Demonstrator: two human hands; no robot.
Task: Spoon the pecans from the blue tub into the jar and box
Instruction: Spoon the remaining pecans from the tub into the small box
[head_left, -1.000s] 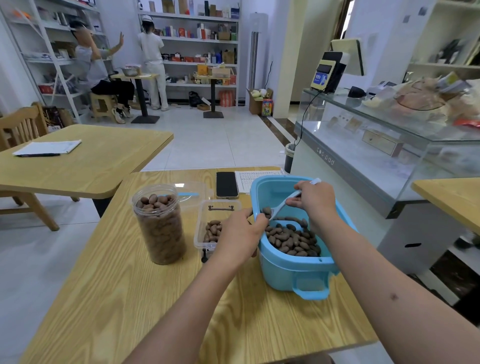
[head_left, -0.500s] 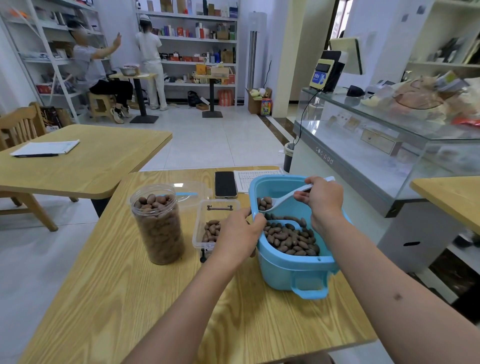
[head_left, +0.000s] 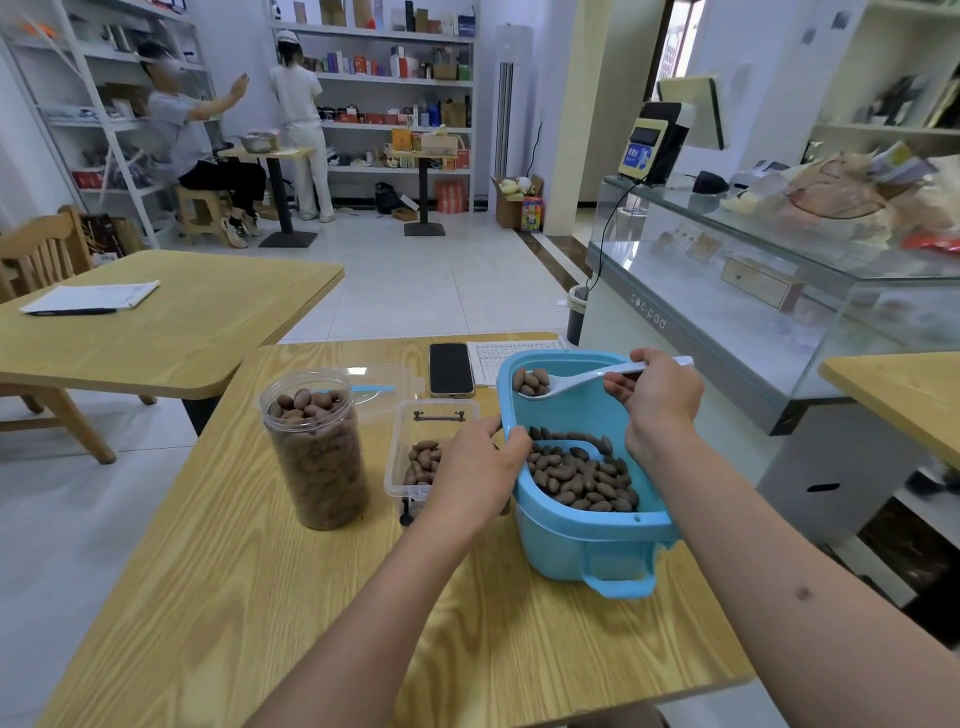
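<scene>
Filling the near end of the blue tub (head_left: 587, 535), brown pecans (head_left: 584, 475) lie heaped at the right of the wooden table (head_left: 218, 597). The clear jar (head_left: 316, 447) stands nearly full to the left, and the clear box (head_left: 415, 452) between jar and tub holds a small pile. The right hand (head_left: 657, 397) pinches the handle of a white spoon (head_left: 566, 382) carrying several pecans above the tub's far end. The left hand (head_left: 475, 470) grips the tub's left rim, thumb inside, forearm reaching forward.

Bright even indoor light; wide-angle edge distortion; sharp.
</scene>
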